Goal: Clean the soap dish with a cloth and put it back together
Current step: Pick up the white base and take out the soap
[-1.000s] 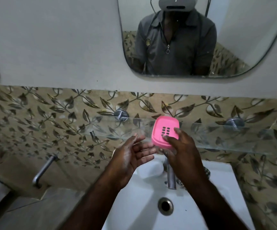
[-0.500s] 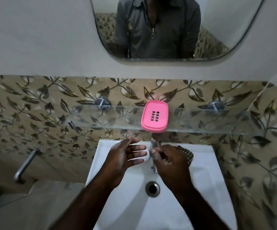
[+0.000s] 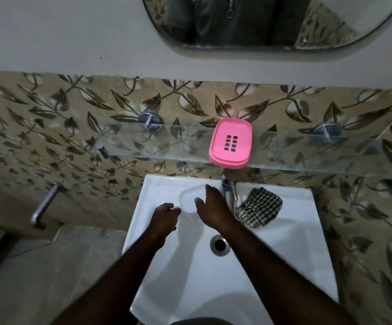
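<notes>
On the far left a chrome wall tap [image 3: 43,207] juts from the leaf-patterned tiles [image 3: 49,118], well apart from the white sink [image 3: 190,277]. Inside the basin, the left hand [image 3: 164,218] is curled, its fingertips pinching the near edge of a white oval piece [image 3: 188,198] that lies on the sink's back ledge; against the white ceramic it is hard to tell whether that piece is soap or a lid. Just beside it, the right hand [image 3: 211,207] rests palm down with fingers spread and loose, touching the same white piece on its right side and gripping nothing that can be seen. The drain [image 3: 219,244] sits below and between the two forearms. Directly behind the right hand stands the chrome faucet [image 3: 229,188]. Above it, the pink soap dish [image 3: 231,143] sits on the glass shelf [image 3: 166,143], its slotted tray facing up and its front edge reaching the shelf's front lip; neither hand touches it. To the right of the faucet, a checked cloth [image 3: 259,206] lies crumpled on the sink's rim, untouched. The lower edge of a mirror [image 3: 260,24] shows at the top.
</notes>
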